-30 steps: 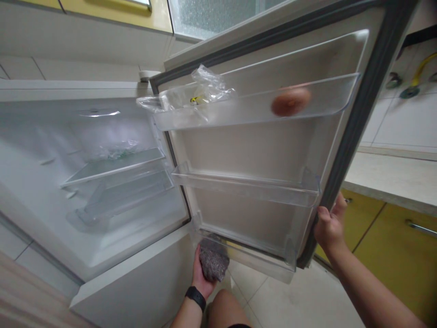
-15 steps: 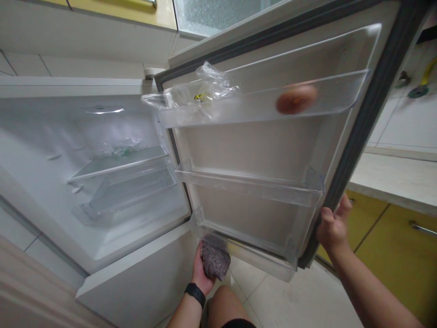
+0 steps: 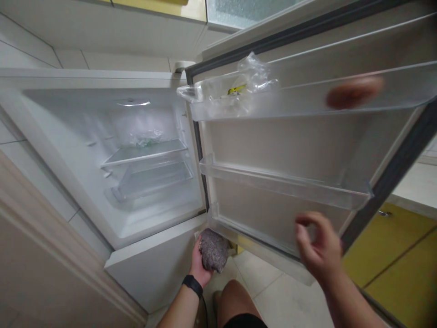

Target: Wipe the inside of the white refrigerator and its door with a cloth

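Note:
My left hand [image 3: 200, 263], with a black band on its wrist, grips a dark purple-grey speckled bundle [image 3: 214, 250]. What the bundle is made of I cannot make out. It is low, by the bottom corner of the fridge door [image 3: 273, 141], which stands wide. In front of the door's lower part is my right hand [image 3: 319, 246], apart from the door edge. Its fingers are loosely curled, with a gap to the thumb and nothing between them. A brown egg-shaped thing [image 3: 355, 92], blurred, sits in the door's top clear rack [image 3: 300, 102].
A clear plastic bag [image 3: 254, 75] with a yellow tie lies at the top rack's hinge end. Inside the fridge [image 3: 82, 182], another clear bag [image 3: 146, 137] rests on a glass shelf [image 3: 146, 152]. Yellow cabinets [image 3: 403, 241] and a pale counter [image 3: 414, 184] stand to the right.
My right hand has let go of the door's edge and moved left, in front of the door. The door appears wider and further right in view. My left hand still holds the bundle.

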A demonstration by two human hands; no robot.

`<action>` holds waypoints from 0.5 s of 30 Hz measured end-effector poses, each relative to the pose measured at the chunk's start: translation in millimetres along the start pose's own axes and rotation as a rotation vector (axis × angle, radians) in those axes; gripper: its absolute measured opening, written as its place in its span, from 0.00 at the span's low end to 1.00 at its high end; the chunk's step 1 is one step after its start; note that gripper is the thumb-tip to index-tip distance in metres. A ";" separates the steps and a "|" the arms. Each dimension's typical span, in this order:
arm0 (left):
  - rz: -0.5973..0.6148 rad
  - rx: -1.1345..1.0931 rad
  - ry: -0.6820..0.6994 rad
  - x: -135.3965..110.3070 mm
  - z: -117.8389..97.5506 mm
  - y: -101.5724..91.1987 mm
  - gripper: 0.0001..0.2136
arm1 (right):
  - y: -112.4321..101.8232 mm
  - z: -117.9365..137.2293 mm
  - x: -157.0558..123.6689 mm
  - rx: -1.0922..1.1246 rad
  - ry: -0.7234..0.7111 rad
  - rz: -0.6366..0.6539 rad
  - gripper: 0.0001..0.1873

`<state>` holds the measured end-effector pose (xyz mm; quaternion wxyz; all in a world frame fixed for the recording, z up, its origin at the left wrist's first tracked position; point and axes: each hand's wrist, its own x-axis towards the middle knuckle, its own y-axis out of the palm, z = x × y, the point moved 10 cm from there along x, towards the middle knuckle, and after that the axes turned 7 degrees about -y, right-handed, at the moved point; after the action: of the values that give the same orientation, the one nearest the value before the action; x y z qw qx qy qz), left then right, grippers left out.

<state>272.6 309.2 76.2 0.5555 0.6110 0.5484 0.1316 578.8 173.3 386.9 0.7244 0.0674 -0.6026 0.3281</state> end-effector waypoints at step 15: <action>-0.064 -0.017 0.010 -19.6 -8.2 -24.1 0.25 | 321.3 46.1 -56.9 0.027 0.058 1.317 0.41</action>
<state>246.5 292.3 68.0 0.5621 0.5877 0.5692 0.1215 358.4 377.3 251.2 0.3875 -0.3149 -0.4938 0.7120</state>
